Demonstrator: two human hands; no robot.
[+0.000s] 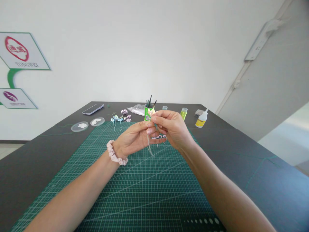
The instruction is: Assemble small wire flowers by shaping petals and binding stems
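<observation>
Above the green cutting mat (145, 187), both hands meet around a small pale pink-and-cream craft flower (151, 112). My left hand (137, 135), with a pink scrunchie (116, 154) at the wrist, pinches it from below between thumb and fingers. Thin pale strands (149, 146) hang down from that grip. My right hand (171, 125) is closed at the flower's right side, thumb and index fingertip on its petals. Behind my fingers, several small dark-and-white flower pieces (164, 137) lie on the mat, partly hidden.
Blue flowers (117, 119) and purple flowers (127, 118) lie at the back left, near two clear dishes (79, 126) of white pieces and a phone (93, 109). Behind the hands stands a green can (146, 112) of tools. Further right are a yellow-green tube (183, 113) and a glue bottle (201, 119).
</observation>
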